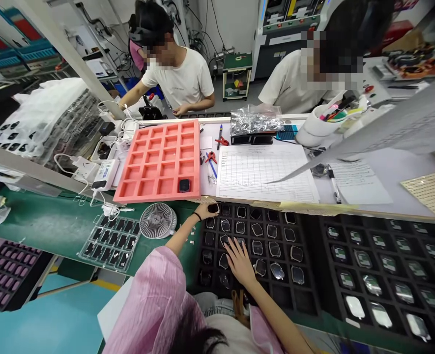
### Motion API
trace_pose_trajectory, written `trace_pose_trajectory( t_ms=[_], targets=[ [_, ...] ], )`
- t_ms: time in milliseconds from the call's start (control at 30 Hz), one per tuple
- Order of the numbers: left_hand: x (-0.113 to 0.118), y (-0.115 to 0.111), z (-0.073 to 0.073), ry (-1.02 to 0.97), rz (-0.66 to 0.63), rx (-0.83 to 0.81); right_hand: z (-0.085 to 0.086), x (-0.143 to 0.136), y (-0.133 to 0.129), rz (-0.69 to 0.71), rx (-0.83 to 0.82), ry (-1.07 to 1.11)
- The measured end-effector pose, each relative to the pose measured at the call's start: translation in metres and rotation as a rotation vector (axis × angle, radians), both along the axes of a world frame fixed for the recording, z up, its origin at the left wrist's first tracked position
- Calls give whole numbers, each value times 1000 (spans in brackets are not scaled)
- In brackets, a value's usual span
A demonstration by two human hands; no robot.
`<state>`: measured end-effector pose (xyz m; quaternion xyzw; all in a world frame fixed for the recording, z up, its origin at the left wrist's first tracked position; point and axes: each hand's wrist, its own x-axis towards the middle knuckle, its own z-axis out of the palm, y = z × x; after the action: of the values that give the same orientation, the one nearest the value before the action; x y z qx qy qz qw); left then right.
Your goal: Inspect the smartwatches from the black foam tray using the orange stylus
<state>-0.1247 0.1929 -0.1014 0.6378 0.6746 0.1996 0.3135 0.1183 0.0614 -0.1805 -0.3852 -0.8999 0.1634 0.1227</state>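
Observation:
My left hand [205, 212], with a dark band at the wrist, is at the back left corner of a black compartment tray [286, 298]. Its fingers are closed around a small dark watch-like case [213, 208]. Over the left middle of the same tray lies my right hand [240, 263], fingers spread, partly covering the pockets beneath. Around both hands, rounded-square watch-like cases [257, 247] with clear rims sit in the pockets. Behind the tray, on the raised shelf, a pink foam tray [158, 162] has one dark square piece [184, 185] in its front right pocket.
A small fan [158, 221] and a clear blister tray [109, 242] stand left on the green bench. Another black tray [330, 275] with pieces adjoins at right. Paper forms [267, 172], red clips [211, 157] and a pen cup [318, 127] occupy the shelf. Two people sit beyond it.

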Motion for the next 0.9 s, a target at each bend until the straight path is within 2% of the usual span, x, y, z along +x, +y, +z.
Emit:
trace_pose_trajectory(
  t_ms=[133, 333, 467, 633, 767, 900],
  targets=[
    [20, 2, -16, 105, 0, 3, -2, 1, 0, 2, 16, -7],
    [47, 18, -27, 224, -173, -50, -6, 1, -1, -2, 32, 20],
    [51, 24, -30, 299, -223, -66, -6, 0, -1, -8, 31, 42],
    [52, 25, -27, 308, -261, -42, -1, 0, 1, -6, 30, 50],
    [76, 35, -25, 288, -352, -20, 1, 0, 2, -4, 26, 58],
    [106, 55, -29, 324, -455, -103, 1, 0, 2, -8, 12, 96]
  ],
)
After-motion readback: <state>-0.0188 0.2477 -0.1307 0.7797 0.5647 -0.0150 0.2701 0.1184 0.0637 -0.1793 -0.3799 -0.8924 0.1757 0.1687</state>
